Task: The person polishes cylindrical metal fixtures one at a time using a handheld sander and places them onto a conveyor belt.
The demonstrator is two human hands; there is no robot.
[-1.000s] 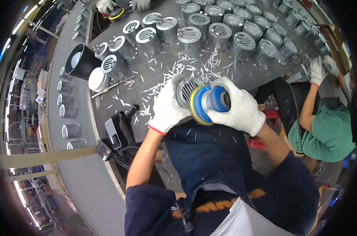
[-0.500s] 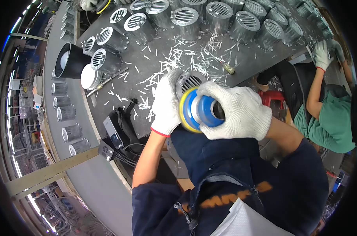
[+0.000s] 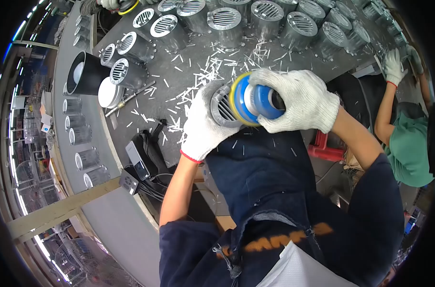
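Note:
My left hand (image 3: 200, 125), in a white knitted glove with a red cuff edge, is wrapped round the side of a metal cylinder with a slotted end (image 3: 219, 107). In my right hand (image 3: 303, 101), also gloved, I grip a round blue piece with a white band and a yellow rim (image 3: 245, 100). Its exact kind I cannot make out. The yellow rim overlaps the right part of the slotted end, and whether they touch is unclear. Several white strips (image 3: 234, 144) lie on my dark clothing below.
Several slotted metal cylinders (image 3: 224, 19) stand along the far side of the grey table. White strips (image 3: 205, 71) are scattered before them. At left are a black pot (image 3: 95, 74), white discs (image 3: 109, 93) and clear cylinders (image 3: 85, 160). A co-worker in green (image 3: 409, 143) sits right, near a red stool (image 3: 325, 148).
My right hand has moved up and to the right with the blue piece, uncovering more of the slotted end. The cylinder has turned and shifted slightly. White strips now show on my clothing.

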